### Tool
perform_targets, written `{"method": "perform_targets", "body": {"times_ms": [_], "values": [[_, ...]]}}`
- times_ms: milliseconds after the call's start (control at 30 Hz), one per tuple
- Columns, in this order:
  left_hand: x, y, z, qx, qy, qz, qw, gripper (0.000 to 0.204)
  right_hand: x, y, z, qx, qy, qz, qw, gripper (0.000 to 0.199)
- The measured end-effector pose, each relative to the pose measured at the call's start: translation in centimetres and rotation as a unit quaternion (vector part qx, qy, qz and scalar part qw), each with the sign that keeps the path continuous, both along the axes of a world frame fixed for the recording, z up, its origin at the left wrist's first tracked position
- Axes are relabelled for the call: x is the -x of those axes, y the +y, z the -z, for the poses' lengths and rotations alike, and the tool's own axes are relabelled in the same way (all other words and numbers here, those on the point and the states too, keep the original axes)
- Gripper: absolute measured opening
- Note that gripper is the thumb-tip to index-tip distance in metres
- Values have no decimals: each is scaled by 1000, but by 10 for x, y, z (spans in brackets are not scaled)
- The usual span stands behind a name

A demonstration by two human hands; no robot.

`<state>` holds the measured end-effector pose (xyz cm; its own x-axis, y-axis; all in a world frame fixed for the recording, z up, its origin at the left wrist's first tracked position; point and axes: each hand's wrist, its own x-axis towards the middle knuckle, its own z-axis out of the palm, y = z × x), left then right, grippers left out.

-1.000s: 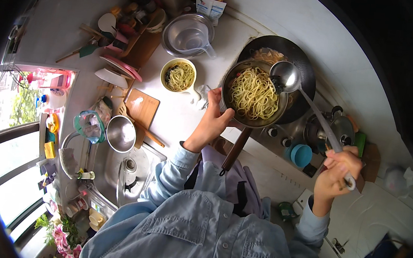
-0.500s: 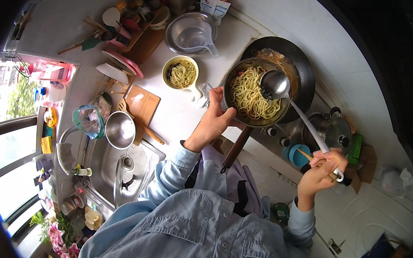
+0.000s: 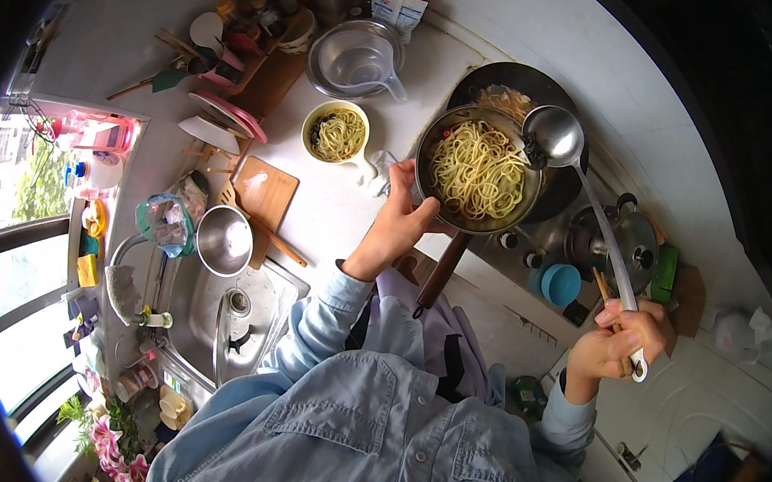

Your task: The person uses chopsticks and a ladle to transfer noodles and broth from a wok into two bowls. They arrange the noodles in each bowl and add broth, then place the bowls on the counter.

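My left hand (image 3: 394, 227) is closed on the left rim of a frying pan (image 3: 512, 218) with a brown handle. Yellow noodles (image 3: 473, 173) fill the pan, which overlaps the near side of a dark wok (image 3: 474, 79) holding some brownish food. My right hand (image 3: 618, 342) grips the long pale handle of a metal ladle (image 3: 556, 136), along with a pair of wooden chopsticks (image 3: 602, 284). The ladle's bowl hangs over the pan's right edge and the wok, dark bits at its lip. Left of the pan stands a cream handled bowl (image 3: 357, 154) of noodles with dark topping.
Behind the cream bowl is a metal basin (image 3: 321, 70) with a clear plastic scoop. A cutting board (image 3: 264, 192), a metal bowl (image 3: 223, 241) and the sink (image 3: 258, 340) lie to the left. A lidded pot (image 3: 629, 239) and a blue bowl (image 3: 560, 285) are at right.
The ladle has lifted off the noodles and moved right, past the pan's rim. My right hand has shifted slightly right and nearer. My left hand and the pan have barely moved.
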<state>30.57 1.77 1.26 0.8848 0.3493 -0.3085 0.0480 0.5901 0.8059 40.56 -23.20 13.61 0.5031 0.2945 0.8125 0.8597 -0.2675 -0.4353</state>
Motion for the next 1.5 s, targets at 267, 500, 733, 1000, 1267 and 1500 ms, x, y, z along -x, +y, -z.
{"method": "perform_targets", "body": {"times_ms": [267,500,733,1000,1267,1500], "values": [[-2,-3,-4,-14,-1,11,1000,51,4,12,-13,26,-57,-14,998,33],[-1,-4,-15,-15,-4,10,1000,48,5,2,-3,88,-20,-85,992,16],[2,-2,-21,-8,4,17,1000,51,22,1,-7,222,-80,-132,963,29],[1,-2,-25,-17,4,18,1000,52,19,8,6,275,-143,-117,943,30],[4,-4,-26,-14,12,18,1000,53,14,8,6,286,-166,-123,936,24],[4,-6,-18,-20,13,6,1000,50,33,0,-6,231,-80,-172,954,7]]}}
